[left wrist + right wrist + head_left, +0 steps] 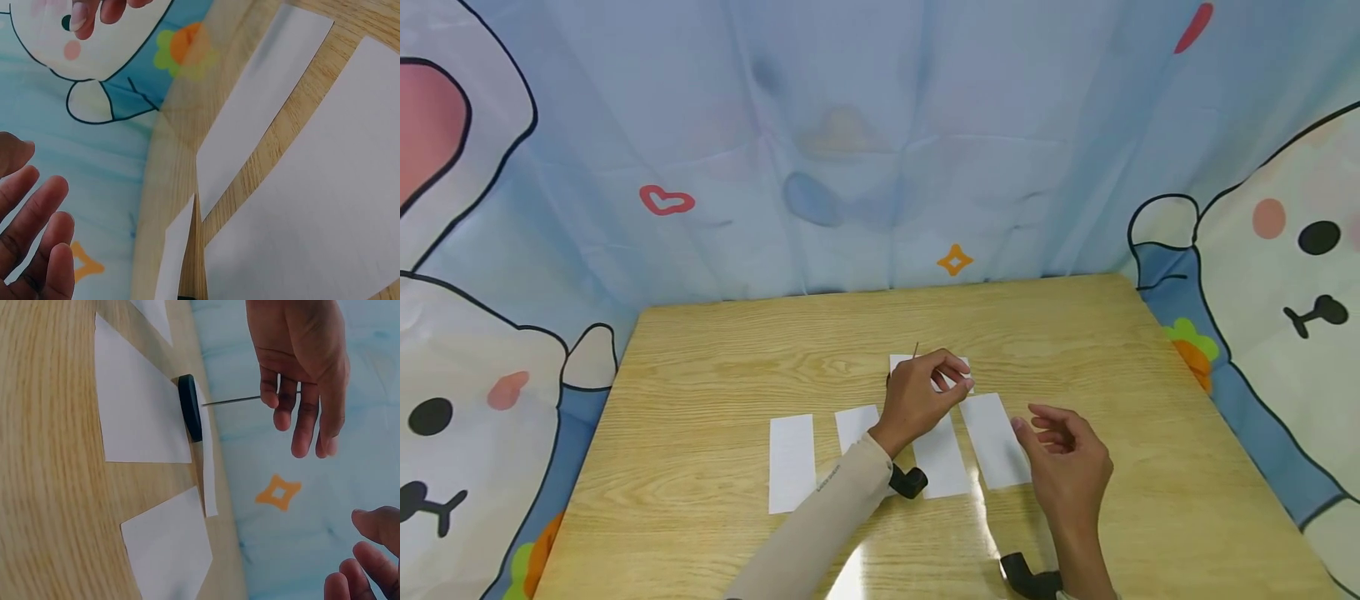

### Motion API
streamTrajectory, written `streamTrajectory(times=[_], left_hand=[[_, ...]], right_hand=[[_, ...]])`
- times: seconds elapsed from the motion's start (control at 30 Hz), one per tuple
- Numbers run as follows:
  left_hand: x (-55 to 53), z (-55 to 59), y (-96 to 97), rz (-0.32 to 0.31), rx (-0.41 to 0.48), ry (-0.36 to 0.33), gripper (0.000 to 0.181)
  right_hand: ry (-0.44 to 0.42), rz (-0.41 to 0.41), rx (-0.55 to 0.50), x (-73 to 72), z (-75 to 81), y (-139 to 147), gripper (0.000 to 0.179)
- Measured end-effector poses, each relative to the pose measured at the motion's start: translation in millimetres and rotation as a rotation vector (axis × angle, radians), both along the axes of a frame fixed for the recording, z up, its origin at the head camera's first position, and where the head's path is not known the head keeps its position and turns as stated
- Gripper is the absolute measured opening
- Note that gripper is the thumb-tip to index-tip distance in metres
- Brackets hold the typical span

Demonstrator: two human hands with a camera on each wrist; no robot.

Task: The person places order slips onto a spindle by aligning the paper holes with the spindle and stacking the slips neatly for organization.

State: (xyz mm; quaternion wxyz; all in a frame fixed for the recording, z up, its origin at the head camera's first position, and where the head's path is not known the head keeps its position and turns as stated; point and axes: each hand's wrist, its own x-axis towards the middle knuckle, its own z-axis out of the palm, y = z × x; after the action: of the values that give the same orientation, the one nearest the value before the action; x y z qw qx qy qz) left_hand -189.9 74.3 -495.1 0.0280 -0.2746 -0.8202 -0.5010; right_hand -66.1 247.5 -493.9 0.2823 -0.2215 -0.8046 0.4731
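My left hand (925,392) hovers over the far middle of the table, fingers loosely bent, with nothing visible in its grasp. Behind it in the head view lies a white paper sheet (901,360), largely covered by the hand. The right wrist view shows a dark round base (190,407) by that sheet, with a thin metal rod (231,400) rising from it and passing behind the fingers of my left hand (303,381). My right hand (1071,458), fingers loosely curled and holding nothing, is beside the rightmost white paper card (996,442).
More white paper cards lie in a row: one at the left (792,462), one partly under the left forearm (856,423), another right of the wrist (943,462). A printed cloth curtain (850,150) hangs behind the wooden table (700,375).
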Motion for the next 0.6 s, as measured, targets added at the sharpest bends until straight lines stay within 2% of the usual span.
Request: streamTrajectory(times=[0.2,0.4,0.6], left_hand=[[-1.2,-1.4,3.3,-0.021,-0.006,-0.015,0.016],[-5.2,-5.1,6.7,-0.042,-0.005,-0.016,0.013],[-8.2,-4.1,10.1,-0.068,-0.010,-0.057,0.012]], right_hand=[[-0.034,-0.025,-0.007,7.5,-4.2,2.9,0.027],[-0.054,-0.032,-0.005,14.3,-7.9,5.7,0.026],[-0.088,-0.038,-0.024,18.6,-8.7,6.2,0.027]])
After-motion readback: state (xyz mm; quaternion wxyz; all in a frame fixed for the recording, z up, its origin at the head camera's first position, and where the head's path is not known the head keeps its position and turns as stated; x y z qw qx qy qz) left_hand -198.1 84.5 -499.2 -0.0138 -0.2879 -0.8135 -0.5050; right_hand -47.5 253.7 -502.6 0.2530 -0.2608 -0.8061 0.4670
